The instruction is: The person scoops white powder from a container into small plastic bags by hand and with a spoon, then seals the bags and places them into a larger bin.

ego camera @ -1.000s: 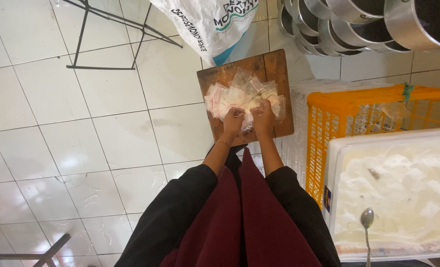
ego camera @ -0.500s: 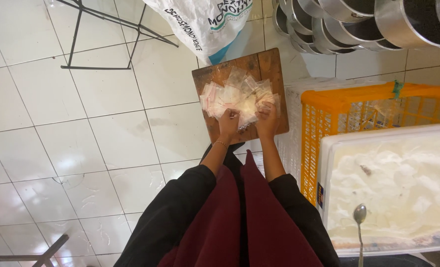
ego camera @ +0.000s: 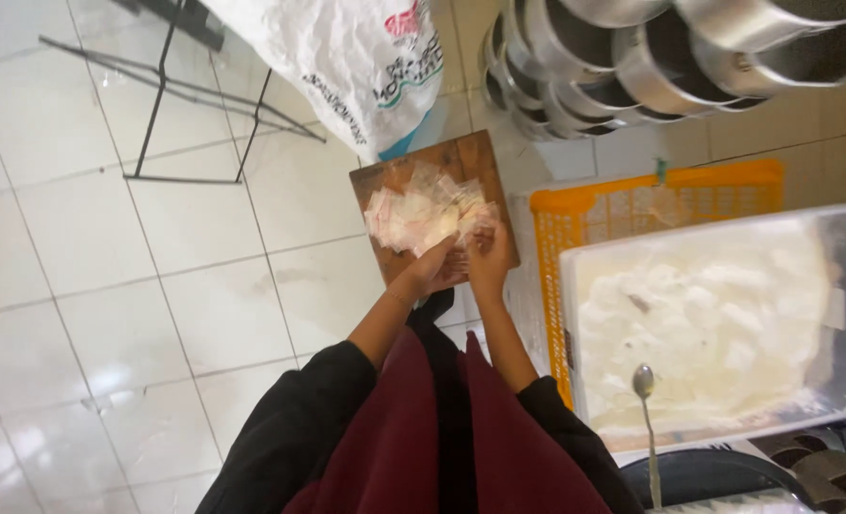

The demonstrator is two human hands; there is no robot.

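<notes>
A brown wooden board (ego camera: 468, 158) lies on the white tiled floor, with a heap of small clear plastic packets (ego camera: 421, 217) holding a pale filling on it. My left hand (ego camera: 434, 266) and my right hand (ego camera: 490, 255) are side by side at the near edge of that heap. Both have their fingers pinched on one packet at the heap's front. My sleeves are black and a dark red cloth covers my lap.
A clear tub of white flour-like stuff (ego camera: 718, 314) stands at the right, a spoon (ego camera: 646, 419) at its near edge. An orange crate (ego camera: 632, 209) sits behind it. Steel pots (ego camera: 632, 67) are stacked at the top right. A white printed sack (ego camera: 347, 57) and a black wire stand (ego camera: 195, 105) are further back.
The view has shifted, so the board and my hands now sit lower and more central. My hands stay together on the packets at the heap's near edge.
</notes>
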